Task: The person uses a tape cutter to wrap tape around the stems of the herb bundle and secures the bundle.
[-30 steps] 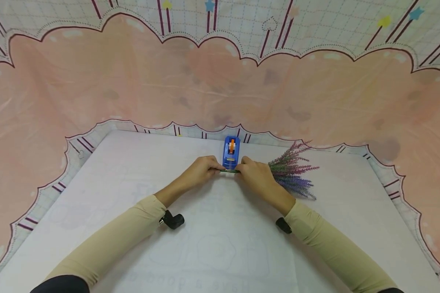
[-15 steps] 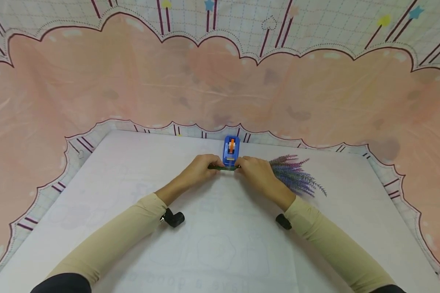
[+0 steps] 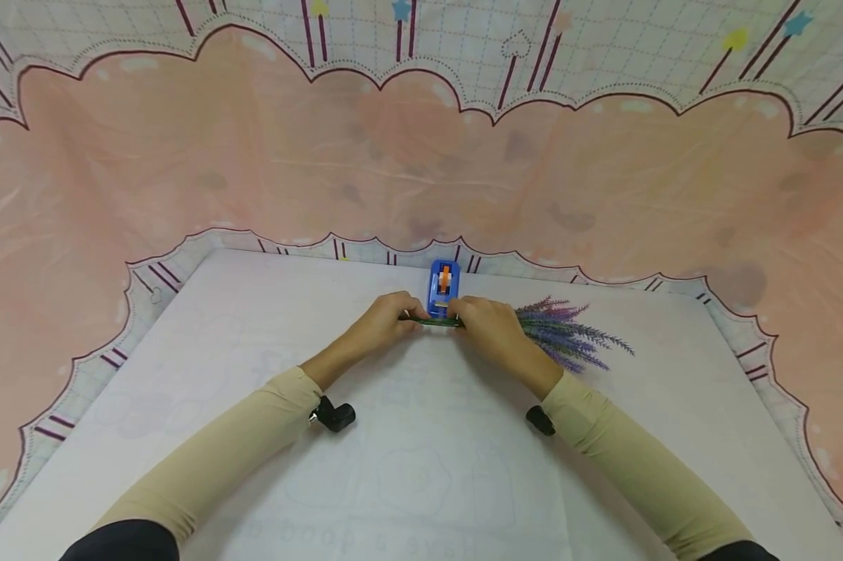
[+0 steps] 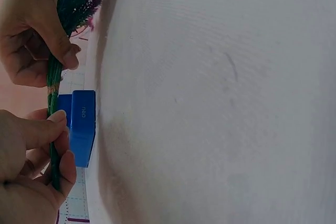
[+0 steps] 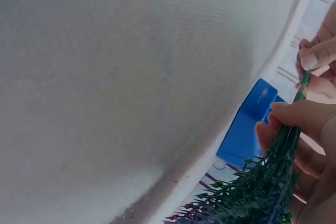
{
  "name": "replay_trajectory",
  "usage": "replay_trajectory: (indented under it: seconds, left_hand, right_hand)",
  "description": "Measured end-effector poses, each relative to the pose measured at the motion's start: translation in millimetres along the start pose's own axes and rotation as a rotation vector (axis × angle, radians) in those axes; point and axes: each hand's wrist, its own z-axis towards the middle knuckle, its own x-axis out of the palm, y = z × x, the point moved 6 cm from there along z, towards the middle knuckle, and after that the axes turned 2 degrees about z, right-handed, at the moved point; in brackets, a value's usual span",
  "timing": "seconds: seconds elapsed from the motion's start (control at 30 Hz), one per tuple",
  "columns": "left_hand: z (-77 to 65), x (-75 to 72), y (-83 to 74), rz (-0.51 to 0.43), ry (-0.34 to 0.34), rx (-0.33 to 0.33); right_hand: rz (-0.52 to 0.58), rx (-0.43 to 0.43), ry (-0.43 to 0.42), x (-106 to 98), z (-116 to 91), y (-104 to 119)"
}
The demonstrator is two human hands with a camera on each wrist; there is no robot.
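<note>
A bunch of artificial lavender, purple and pink with green stems, lies crosswise between the two hands. My left hand pinches the stem ends between thumb and fingers. Closer to the flower heads, my right hand grips the stems, and the flowers spread out to its right. In the left wrist view a light brownish band circles the stems between the hands. Right behind the stems stands a blue tape dispenser with an orange hub; the hands partly cover it in the wrist views.
A white table extends under both forearms. Its far edge meets a pink and white patterned cloth behind the dispenser. Small black devices are worn at the wrists.
The bunch has turned about its stems: pink sprigs that pointed up and right now sit lower and tighter, while blue ones have swung upward. Both hands have shifted slightly away from the body.
</note>
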Motion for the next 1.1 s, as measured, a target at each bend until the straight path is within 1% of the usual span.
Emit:
replay_trajectory:
  seconds: [0.1, 0.17, 0.33, 0.5, 0.67, 0.77, 0.83, 0.9, 0.97, 1.03, 1.1]
  left_hand:
    - [0.7, 0.2, -0.3, 0.007, 0.006, -0.001]
    - [1.3, 0.6, 0.0, 0.009, 0.014, -0.01]
    - [2.4, 2.6, 1.3, 0.016, 0.033, -0.021]
    - [2.8, 3.5, 0.3, 0.025, 0.04, -0.009]
    - [4.7, 2.5, -0.9, 0.07, 0.034, 0.007]
    - [7.4, 1.6, -3.1, 0.097, 0.015, 0.028]
    - [9.5, 1.7, -3.8, 0.107, 0.005, 0.029]
    - [11.8, 2.2, -3.4, 0.102, -0.003, 0.011]
    - [14.2, 3.5, -0.4, 0.077, -0.001, -0.033]
    - [16.0, 4.3, 1.9, 0.05, 0.004, -0.072]
    - [17.4, 5.2, 3.4, 0.032, 0.011, -0.092]
  right_hand:
    - [-0.044, -0.025, -0.036, -2.2, -1.7, 1.5]
    - [-0.067, -0.033, -0.045, -3.0, -2.6, 2.1]
    - [-0.1, -0.032, -0.027, -2.7, -3.0, 2.7]
    - [-0.122, -0.026, -0.014, -2.3, -2.7, 3.3]
    - [-0.105, -0.036, -0.063, -4.6, -2.5, 3.5]
    - [-0.105, -0.038, -0.1, -5.4, -1.9, 2.8]
    - [-0.11, -0.034, -0.11, -4.8, -0.9, 1.7]
    - [-0.11, -0.02, -0.107, -3.9, 0.5, -0.1]
    - [-0.102, -0.008, -0.09, -2.9, 2.3, -1.8]
    - [-0.082, 0.01, -0.057, -1.2, 4.7, -3.7]
    - [-0.06, 0.029, -0.024, 0.6, 6.8, -5.7]
